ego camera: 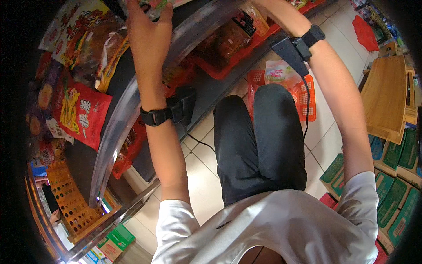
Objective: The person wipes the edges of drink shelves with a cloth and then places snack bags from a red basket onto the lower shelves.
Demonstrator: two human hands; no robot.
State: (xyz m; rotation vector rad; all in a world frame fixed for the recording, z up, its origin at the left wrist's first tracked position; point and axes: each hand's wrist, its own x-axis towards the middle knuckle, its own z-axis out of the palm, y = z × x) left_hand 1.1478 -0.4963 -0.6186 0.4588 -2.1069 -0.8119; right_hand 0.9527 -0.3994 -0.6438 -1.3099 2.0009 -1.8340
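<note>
At the top edge, my left hand [148, 29] reaches over a shelf, its fingertips cut off by the frame. A clear package with green and pink print [158, 5] shows between thumb and fingers; whether it is gripped cannot be told. My right hand is out of view beyond the top edge, with only the forearm showing. Left of my left arm lie a red snack bag [82, 109] and a large pack with yellow and red print [89, 49]. A curved clear plastic strip [115, 132] runs along the shelf front beneath my left wrist.
Red plastic baskets with packaged food [227, 43] sit below the strip. Another red basket [308, 99], holding a pink-printed bag [278, 74], stands on the tiled floor by my knees. Right are a wooden board [384, 99] and green cartons [392, 201]; a perforated orange rack [72, 201] is lower left.
</note>
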